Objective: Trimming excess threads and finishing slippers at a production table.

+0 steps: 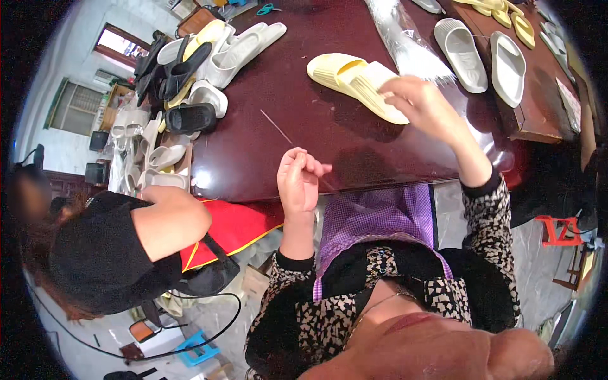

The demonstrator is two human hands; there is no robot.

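My left hand (299,180) is raised over the near edge of the dark red table (247,152), its fingers closed in a pinch. Out of it, toward the far left, sticks a thin, stiff-looking strand (277,126). My right hand (423,107) hovers at the heel end of a pair of pale yellow slide slippers (342,69), fingers bent together. Whether it touches them or pinches something small cannot be made out. The two slippers lie side by side, overlapping, with ribbed straps.
Grey slippers (461,56) and a clear plastic bundle (405,44) lie at the far right. Mixed slippers (237,57) are piled at the left. A person in black (114,247) sits close on my left. A red stool (560,230) stands on the floor at right.
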